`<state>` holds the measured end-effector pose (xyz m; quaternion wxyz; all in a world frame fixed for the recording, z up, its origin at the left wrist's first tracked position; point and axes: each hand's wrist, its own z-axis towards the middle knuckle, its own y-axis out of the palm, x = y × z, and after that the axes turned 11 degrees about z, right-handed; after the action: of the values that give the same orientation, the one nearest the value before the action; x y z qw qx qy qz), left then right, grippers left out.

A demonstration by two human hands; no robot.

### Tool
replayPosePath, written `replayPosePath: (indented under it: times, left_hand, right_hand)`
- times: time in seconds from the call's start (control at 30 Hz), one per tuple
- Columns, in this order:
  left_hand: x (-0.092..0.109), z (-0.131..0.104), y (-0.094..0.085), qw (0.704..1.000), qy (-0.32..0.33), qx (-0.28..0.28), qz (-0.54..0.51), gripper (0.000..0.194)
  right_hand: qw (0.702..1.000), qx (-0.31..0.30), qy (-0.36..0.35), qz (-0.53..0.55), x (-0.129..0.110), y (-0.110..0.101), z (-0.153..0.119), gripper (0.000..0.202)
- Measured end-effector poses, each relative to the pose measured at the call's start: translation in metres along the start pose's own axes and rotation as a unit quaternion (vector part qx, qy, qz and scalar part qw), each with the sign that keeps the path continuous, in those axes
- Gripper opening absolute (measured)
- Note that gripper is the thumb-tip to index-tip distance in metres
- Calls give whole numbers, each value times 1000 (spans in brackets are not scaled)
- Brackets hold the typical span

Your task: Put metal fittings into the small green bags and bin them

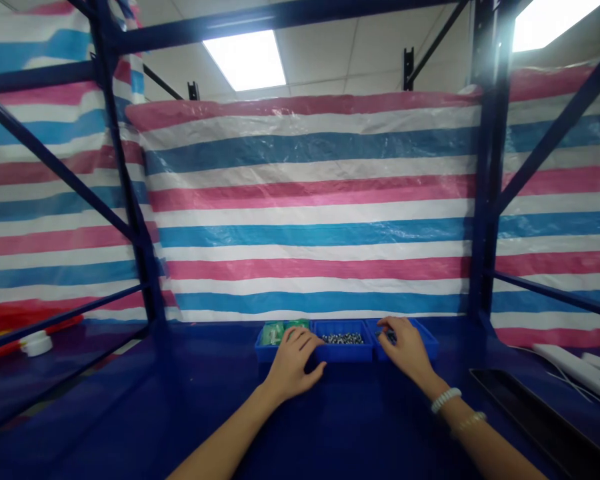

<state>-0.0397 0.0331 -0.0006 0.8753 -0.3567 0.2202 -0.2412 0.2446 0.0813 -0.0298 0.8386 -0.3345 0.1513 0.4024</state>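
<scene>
Three small blue bins stand in a row on the blue table. The left bin (266, 355) holds green packets (273, 333), partly covered by my left hand (295, 363). That hand is open, with its thumb apart and its fingers over the bin's right side. Many small black-and-silver pieces (343, 339) lie in the middle bin (343, 353). My right hand (405, 343) reaches over the right bin (429, 343), fingers bent down and thumb apart from them. Small dark pieces (391, 336) show beside its thumb; their kind is too small to make out.
Blue metal posts (487, 167) and braces frame the table (210, 400), with a striped plastic sheet (310, 233) behind. On the right lie a black flat object (540, 420) and a white power strip (580, 370) with cables. A white cap-like object (37, 343) sits at far left.
</scene>
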Motion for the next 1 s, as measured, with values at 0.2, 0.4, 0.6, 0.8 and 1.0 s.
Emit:
replayPosePath:
  times: [0.2,0.4,0.6,0.8,1.0]
  left_hand:
    - [-17,6,-6,993,-35,113,5,10]
    - [-34,7,-15,980,-63,189,25,6]
    - [-44,6,-19,969,-76,228,49,6]
    - [-39,10,-26,967,-50,241,63,8]
    - [-49,14,-59,950,-85,294,65,7]
  right_hand:
    - [1000,26,-6,-5,-7,0,2,17]
    - [997,65,-27,0,-9,-6,3,16]
    - [994,96,-47,6,-10,-9,5,14]
    - [989,123,-86,5,-21,-12,5,13]
    - [968,225,-108,39,-50,-38,7,12]
